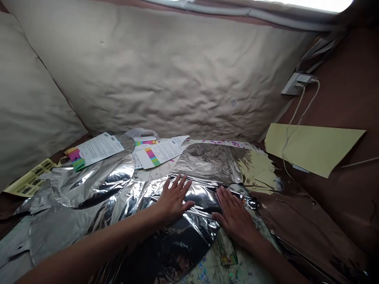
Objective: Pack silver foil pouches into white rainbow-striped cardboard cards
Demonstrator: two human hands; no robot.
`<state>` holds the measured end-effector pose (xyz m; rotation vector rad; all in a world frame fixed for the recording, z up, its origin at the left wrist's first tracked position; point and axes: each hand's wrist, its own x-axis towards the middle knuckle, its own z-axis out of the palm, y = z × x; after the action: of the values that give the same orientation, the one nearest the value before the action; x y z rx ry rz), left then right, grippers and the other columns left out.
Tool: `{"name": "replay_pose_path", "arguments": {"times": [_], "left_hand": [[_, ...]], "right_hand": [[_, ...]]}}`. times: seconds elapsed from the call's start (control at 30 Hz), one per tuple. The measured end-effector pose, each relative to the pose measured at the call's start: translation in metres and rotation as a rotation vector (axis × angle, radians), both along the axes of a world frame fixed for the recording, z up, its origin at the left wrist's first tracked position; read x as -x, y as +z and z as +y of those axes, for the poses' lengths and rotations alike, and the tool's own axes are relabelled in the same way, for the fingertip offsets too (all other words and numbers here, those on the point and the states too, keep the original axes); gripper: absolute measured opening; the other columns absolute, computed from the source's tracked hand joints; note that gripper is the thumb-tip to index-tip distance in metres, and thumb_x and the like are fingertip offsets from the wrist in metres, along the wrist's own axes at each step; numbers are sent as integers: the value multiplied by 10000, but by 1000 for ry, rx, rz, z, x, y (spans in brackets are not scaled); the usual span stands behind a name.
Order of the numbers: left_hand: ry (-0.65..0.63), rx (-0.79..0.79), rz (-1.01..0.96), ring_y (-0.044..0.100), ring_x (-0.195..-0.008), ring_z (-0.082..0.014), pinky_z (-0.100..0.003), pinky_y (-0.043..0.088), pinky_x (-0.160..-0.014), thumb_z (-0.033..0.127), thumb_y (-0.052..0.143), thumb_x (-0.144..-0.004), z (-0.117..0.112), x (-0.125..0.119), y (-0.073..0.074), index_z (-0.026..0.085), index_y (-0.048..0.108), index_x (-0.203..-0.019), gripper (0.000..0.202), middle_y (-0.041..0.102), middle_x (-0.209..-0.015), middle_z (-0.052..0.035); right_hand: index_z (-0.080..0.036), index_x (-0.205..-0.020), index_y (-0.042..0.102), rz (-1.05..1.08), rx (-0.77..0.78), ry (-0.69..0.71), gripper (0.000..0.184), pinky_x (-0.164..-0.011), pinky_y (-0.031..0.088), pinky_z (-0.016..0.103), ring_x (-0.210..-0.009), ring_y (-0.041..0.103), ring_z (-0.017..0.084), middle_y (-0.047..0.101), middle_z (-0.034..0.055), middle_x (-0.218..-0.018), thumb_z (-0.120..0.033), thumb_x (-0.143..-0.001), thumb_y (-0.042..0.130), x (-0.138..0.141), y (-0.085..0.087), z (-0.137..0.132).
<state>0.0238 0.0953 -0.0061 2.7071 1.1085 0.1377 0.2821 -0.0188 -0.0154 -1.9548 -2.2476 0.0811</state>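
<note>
My left hand (pixel 174 199) lies flat, fingers spread, on a crumpled sheet of silver foil (pixel 195 197) that looks like a deflated foil balloon. My right hand (pixel 233 215) rests palm down on the same foil a little to the right, its fingertips close to my left hand. Neither hand grips anything. More flat silver foil shapes (pixel 94 185) spread to the left, and a round foil edge (pixel 180 252) curves below my hands.
Printed sheets with rainbow colour bars (pixel 158 154) lie at the back, beyond the foil. A pale yellow card (pixel 310 148) and a wall socket with white cables (pixel 296 83) are on the right. A padded beige wall (pixel 166 67) rises behind, and glitter specks (pixel 204 268) dot the surface in front.
</note>
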Motion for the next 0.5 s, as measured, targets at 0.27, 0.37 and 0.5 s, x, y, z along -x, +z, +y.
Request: {"name": "replay_pose_path", "arguments": {"times": [0.27, 0.37, 0.5], "left_hand": [[-246, 49, 29, 105, -1489, -376, -656, 112, -1125, 434, 382, -1017, 17, 19, 23, 434, 392, -1458, 441, 145, -1636, -53], [-319, 85, -12, 134, -1490, -350, -599, 166, -1140, 389, 403, -1017, 11, 19, 21, 414, 374, -1473, 457, 147, -1636, -65], [-385, 83, -29, 149, -1488, -342, -586, 183, -1137, 365, 433, -1006, 6, 9, 24, 400, 367, -1477, 477, 158, -1636, -59]], "right_hand": [[-323, -1475, 416, 174, -4, 332, 547, -975, 535, 351, -1217, 603, 237, 567, 34, -1409, -351, -943, 540, 12, 39, -90], [-241, -1497, 389, 139, -49, 448, 651, -1067, 465, 342, -1346, 483, 251, 471, 68, -1489, -327, -892, 614, 9, 49, -99], [-225, -1520, 342, -12, -70, 577, 765, -1164, 335, 428, -1447, 308, 303, 315, 82, -1573, -328, -833, 663, 16, 40, -81]]}}
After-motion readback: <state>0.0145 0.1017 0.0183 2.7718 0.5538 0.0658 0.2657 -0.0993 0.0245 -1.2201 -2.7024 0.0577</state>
